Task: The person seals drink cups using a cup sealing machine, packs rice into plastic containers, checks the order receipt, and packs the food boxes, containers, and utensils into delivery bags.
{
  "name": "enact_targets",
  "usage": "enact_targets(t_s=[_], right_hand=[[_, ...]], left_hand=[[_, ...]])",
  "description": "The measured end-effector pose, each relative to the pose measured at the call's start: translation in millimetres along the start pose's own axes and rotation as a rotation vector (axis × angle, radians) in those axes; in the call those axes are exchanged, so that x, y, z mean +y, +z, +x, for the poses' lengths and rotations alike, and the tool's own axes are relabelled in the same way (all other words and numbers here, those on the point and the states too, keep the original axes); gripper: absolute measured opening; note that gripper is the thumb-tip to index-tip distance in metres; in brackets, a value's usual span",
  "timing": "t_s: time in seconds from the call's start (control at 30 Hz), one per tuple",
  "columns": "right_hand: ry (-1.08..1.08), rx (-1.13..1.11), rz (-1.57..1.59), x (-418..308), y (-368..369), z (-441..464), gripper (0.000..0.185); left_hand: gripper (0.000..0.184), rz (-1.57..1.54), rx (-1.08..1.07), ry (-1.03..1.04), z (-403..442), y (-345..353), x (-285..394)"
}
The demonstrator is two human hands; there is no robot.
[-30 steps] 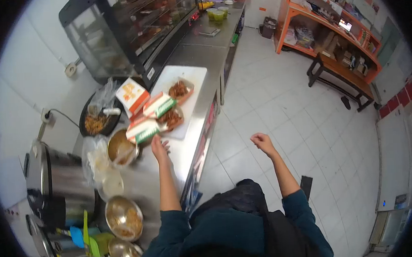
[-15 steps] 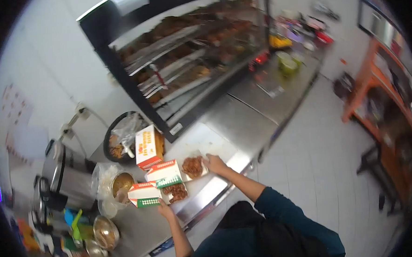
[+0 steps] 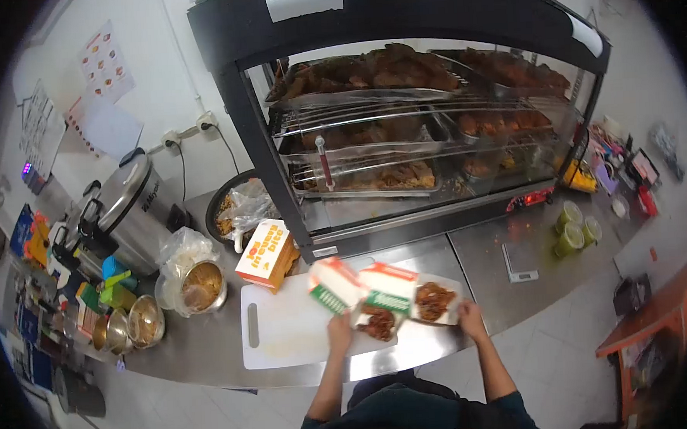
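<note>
Two open takeaway boxes, white with red and green print, stand side by side at the cutting board's right end. Brown pieces of food, perhaps fried chicken, lie in each. My left hand (image 3: 340,333) grips the near edge of the left takeaway box (image 3: 335,283), whose raised lid is blurred. At the outer right corner of the right takeaway box (image 3: 391,284), my right hand (image 3: 471,317) pinches the wall. The white cutting board (image 3: 287,330) is partly under the boxes. A closed printed box (image 3: 264,250) stands upright behind the board.
A glass warming cabinet (image 3: 438,233) with trays of food stands behind the boxes. Left are a steel bowl (image 3: 203,287), a black pan (image 3: 218,229) and a large steel cooker (image 3: 137,214). A small scale (image 3: 521,262) and green cups (image 3: 570,237) are to the right.
The view has swung and levelled, bringing more of the cabinet and counter into sight. Both hands still hold the two boxes, now at the cutting board's right end.
</note>
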State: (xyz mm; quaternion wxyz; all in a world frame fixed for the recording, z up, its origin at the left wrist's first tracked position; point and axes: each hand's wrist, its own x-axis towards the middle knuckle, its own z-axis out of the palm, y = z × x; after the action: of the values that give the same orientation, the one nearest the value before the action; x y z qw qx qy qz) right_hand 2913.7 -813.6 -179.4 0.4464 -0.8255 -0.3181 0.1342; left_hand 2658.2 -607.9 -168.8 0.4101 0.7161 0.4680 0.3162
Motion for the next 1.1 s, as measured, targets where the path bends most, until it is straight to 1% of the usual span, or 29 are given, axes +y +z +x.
enact_targets(t_s=[0.03, 0.1, 0.17, 0.27, 0.33, 0.37, 0.4, 0.43, 0.47, 0.5, 0.57, 0.6, 0.63, 0.67, 0.7, 0.73, 0.77, 0.8, 0.83, 0.87, 0.9, 0.93, 0.97, 1.0, 1.03, 1.07, 1.1], right_hand=[[0.067, 0.029, 0.034, 25, -15, 7, 0.020], [0.272, 0.090, 0.135, 35, -51, 11, 0.021], [0.065, 0.286, 0.049, 62, -64, 21, 0.019], [0.228, 0.222, 0.395, 82, -75, 33, 0.015], [0.270, 0.138, 0.434, 110, -76, 37, 0.014], [0.284, 0.099, 0.454, 122, -79, 45, 0.014], [0.297, 0.115, 0.497, 122, -88, 50, 0.016], [0.314, 0.128, 0.542, 101, -101, 51, 0.018], [0.331, 0.142, 0.589, 90, -109, 53, 0.021], [0.247, 0.127, 0.540, 99, -113, 63, 0.024], [0.088, 0.109, 0.441, 117, -124, 81, 0.031], [0.121, 0.078, 0.440, 123, -125, 86, 0.034], [0.163, 0.048, 0.437, 118, -127, 94, 0.036], [0.214, 0.019, 0.433, 111, -129, 100, 0.039], [0.230, -0.069, 0.376, 99, -131, 102, 0.039], [0.257, -0.159, 0.319, 88, -134, 104, 0.039], [0.128, -0.175, 0.153, 107, -126, 111, 0.038], [0.116, -0.204, 0.216, 69, -131, 101, 0.038], [0.064, -0.168, 0.147, 81, -125, 104, 0.037], [0.088, -0.163, 0.063, 94, -122, 106, 0.035], [0.028, -0.228, -0.027, 110, -122, 110, 0.032], [0.051, -0.204, 0.049, 114, -120, 105, 0.031], [0.066, -0.167, 0.125, 111, -116, 98, 0.029], [0.098, -0.167, 0.157, 97, -118, 88, 0.029], [0.131, -0.166, 0.191, 71, -124, 76, 0.028], [0.157, -0.159, 0.227, 57, -126, 67, 0.027], [0.162, -0.126, 0.240, 58, -123, 58, 0.027]], left_hand=[[0.037, -0.086, -0.046, 0.021, 11, 23, 12], [0.032, -0.033, -0.094, 0.068, 32, 67, 26], [0.040, -0.204, -0.147, 0.188, 46, 95, 49], [0.064, -0.178, -0.281, -0.035, 59, 109, 66], [0.085, 0.017, 0.115, 0.406, 97, 111, 46], [0.086, 0.052, 0.218, 0.386, 109, 71, 96], [0.080, 0.041, 0.421, 0.515, 138, 36, 132], [0.072, -0.085, 0.558, 0.580, 143, -11, 201], [0.064, -0.163, 0.673, 0.716, 151, -51, 259], [0.063, -0.295, 0.679, 0.798, 164, -88, 301], [0.069, -0.571, 0.607, 0.978, 180, -145, 390], [0.072, -0.518, 0.592, 0.992, 210, -179, 415], [0.053, -0.526, 0.614, 0.993, 203, -181, 446], [0.059, -0.457, 0.773, 0.969, 207, -181, 470], [0.064, -0.380, 0.918, 0.936, 210, -175, 483], [0.068, -0.371, 0.820, 0.907, 209, -168, 483], [0.072, -0.363, 0.718, 0.871, 209, -163, 473], [0.073, -0.415, 0.425, 0.729, 213, -167, 452], [0.050, -0.243, 0.372, 0.738, 194, -148, 423], [0.029, -0.070, 0.323, 0.756, 175, -128, 394], [0.020, 0.095, 0.277, 0.786, 155, -108, 365], [0.019, 0.118, 0.232, 0.674, 132, -84, 328], [0.020, 0.402, 0.252, 0.725, 129, -67, 274], [0.020, 0.448, 0.339, 0.641, 114, -37, 217], [0.019, 0.454, 0.196, 0.381, 96, -16, 172], [0.020, 0.242, 0.081, 0.030, 74, 11, 132], [0.020, 0.153, 0.068, 0.077, 50, 35, 112]])
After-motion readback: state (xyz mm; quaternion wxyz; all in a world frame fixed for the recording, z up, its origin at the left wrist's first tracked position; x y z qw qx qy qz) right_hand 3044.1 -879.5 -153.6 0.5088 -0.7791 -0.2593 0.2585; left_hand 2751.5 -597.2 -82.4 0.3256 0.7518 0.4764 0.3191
